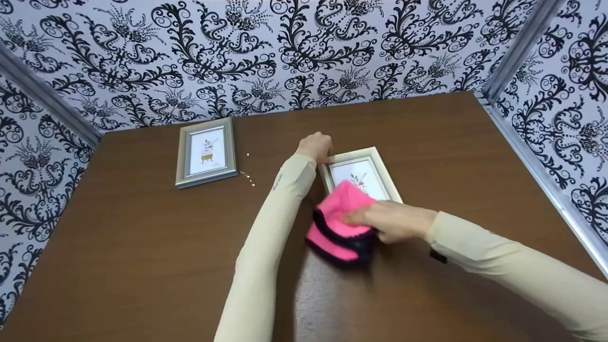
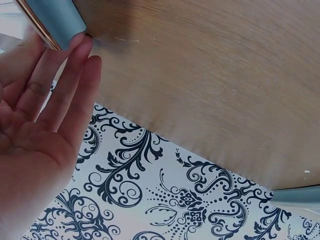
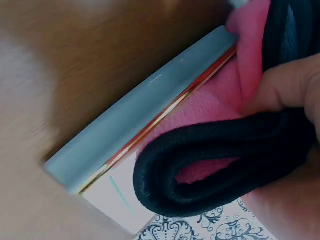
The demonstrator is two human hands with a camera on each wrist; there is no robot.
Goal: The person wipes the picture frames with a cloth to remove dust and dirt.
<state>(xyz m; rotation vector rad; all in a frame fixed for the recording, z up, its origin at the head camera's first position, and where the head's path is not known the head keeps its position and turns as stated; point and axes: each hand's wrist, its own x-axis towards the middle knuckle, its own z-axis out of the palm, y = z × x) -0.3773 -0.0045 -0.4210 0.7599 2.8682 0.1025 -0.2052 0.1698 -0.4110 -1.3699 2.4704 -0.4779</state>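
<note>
A picture frame (image 1: 385, 176) with a pale border and a flower print lies on the table, turned at an angle. My left hand (image 1: 315, 146) grips its far left corner. In the left wrist view, the fingers (image 2: 75, 75) bend against the frame's grey-blue edge (image 2: 61, 20). Bunched in my right hand (image 1: 399, 219) is a pink cloth (image 1: 346, 202) with black edging. It covers the near part of the frame, hiding some of the print and glass. The right wrist view has the folded cloth (image 3: 210, 107) lying over the glass beside the frame's edge (image 3: 135, 110).
A second picture frame (image 1: 182, 154) lies at the back left of the brown table (image 1: 142, 251). Small white bits (image 1: 248, 178) are scattered to its right. Patterned panels (image 1: 304, 52) enclose the back and sides, with a metal rail (image 1: 546, 175) along the right edge.
</note>
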